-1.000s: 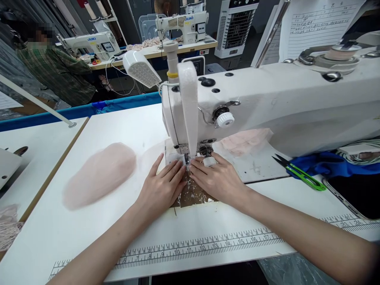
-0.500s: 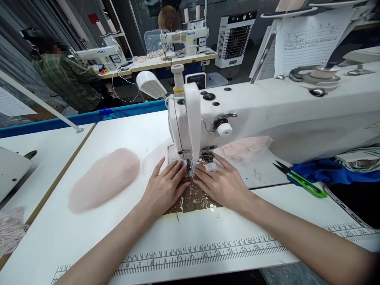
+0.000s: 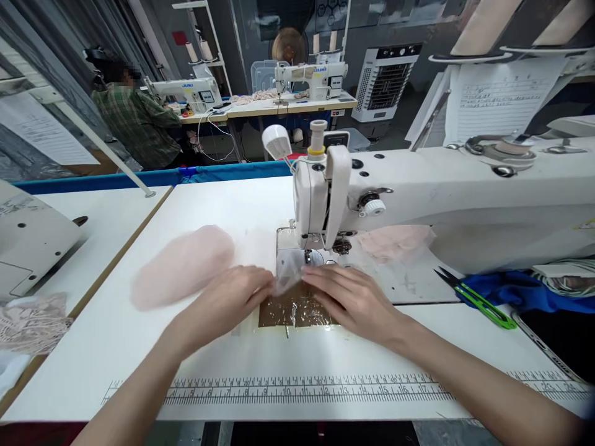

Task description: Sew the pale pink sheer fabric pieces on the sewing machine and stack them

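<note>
A white sewing machine [image 3: 465,198] stands on the white table [image 3: 139,347], its presser foot [image 3: 307,254] just beyond my hands. My left hand [image 3: 227,300], blurred by motion, has its fingers together on a small sheer white fabric piece [image 3: 288,272], which is lifted and crumpled in front of the foot. My right hand [image 3: 356,297] lies flat with fingers stretched toward the same piece, over a brown patch covered in shiny tape [image 3: 297,310].
A pale pink fabric pile [image 3: 183,266] lies left of the hands, and more pink fabric [image 3: 395,241] under the machine arm. Green thread snips [image 3: 478,300] and blue cloth [image 3: 511,291] sit at right. A printed ruler [image 3: 302,390] runs along the front edge. A person [image 3: 134,118] sits at a far machine.
Both hands have drawn back from the presser foot toward me. The left hand slid left and the sheer piece came up off the plate. The camera has also pulled back and up.
</note>
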A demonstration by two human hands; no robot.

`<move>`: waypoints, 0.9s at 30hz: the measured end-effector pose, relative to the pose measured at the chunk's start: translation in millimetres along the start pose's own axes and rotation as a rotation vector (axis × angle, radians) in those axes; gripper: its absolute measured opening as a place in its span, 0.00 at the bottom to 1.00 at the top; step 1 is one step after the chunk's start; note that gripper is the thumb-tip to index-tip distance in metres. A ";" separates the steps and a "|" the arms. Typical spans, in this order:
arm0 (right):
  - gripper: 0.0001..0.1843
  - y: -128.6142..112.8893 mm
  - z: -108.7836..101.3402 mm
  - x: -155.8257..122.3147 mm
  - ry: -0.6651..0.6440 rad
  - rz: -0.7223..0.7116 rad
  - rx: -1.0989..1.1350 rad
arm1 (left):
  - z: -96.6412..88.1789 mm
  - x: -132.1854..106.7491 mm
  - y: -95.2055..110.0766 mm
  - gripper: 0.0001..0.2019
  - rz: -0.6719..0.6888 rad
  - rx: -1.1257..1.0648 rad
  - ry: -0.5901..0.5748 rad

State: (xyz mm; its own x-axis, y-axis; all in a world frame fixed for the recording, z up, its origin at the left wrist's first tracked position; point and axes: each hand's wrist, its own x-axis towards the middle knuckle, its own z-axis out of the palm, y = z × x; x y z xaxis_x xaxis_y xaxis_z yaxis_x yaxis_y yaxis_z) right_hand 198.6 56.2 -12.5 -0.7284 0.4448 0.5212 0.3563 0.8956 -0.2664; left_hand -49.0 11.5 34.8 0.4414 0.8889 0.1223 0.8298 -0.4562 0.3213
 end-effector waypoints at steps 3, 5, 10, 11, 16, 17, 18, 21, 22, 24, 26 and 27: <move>0.44 -19.9 -10.9 12.3 -0.250 0.172 0.404 | -36.0 -19.0 7.0 0.11 -0.042 -0.468 -0.433; 0.34 -31.1 -13.4 25.9 -0.467 0.190 0.763 | -49.3 -27.2 3.7 0.11 -0.079 -0.627 -0.480; 0.14 -49.2 2.5 62.1 -0.613 0.337 1.253 | -56.8 -41.4 -25.6 0.13 -0.283 -0.724 -0.342; 0.14 -52.1 7.2 68.1 -0.590 0.372 1.279 | -58.1 -45.8 -32.5 0.13 -0.332 -0.740 -0.305; 0.16 -63.3 25.3 91.6 -0.530 0.437 1.305 | -66.4 -82.5 -66.0 0.12 -0.451 -0.849 -0.245; 0.16 -64.8 27.8 95.5 -0.524 0.442 1.307 | -66.6 -91.7 -72.4 0.11 -0.462 -0.857 -0.242; 0.16 -66.2 30.0 99.3 -0.520 0.446 1.308 | -66.0 -100.9 -78.7 0.11 -0.475 -0.857 -0.233; 0.14 -70.3 35.6 110.5 -0.506 0.477 1.299 | -60.4 -123.2 -95.7 0.11 -0.531 -0.856 -0.120; 0.14 -71.7 37.5 114.4 -0.497 0.496 1.291 | -58.5 -127.3 -100.8 0.12 -0.543 -0.853 -0.047; 0.12 -74.0 42.2 123.6 -0.458 0.533 1.273 | -57.0 -128.5 -111.1 0.15 -0.557 -0.839 0.093; 0.12 -74.1 49.6 135.1 -0.351 0.569 1.249 | -59.9 -119.6 -123.3 0.16 -0.564 -0.803 0.204; 0.12 -72.6 54.6 141.8 -0.278 0.587 1.227 | -62.8 -111.8 -130.8 0.16 -0.569 -0.772 0.248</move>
State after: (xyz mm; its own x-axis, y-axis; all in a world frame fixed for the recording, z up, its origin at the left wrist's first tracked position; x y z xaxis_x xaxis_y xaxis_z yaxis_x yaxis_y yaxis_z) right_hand 37.5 53.8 36.5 -0.7953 0.6039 -0.0523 0.0170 -0.0641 -0.9978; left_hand -228.3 -25.7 38.1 -0.1111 0.9910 -0.0749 0.4071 0.1141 0.9062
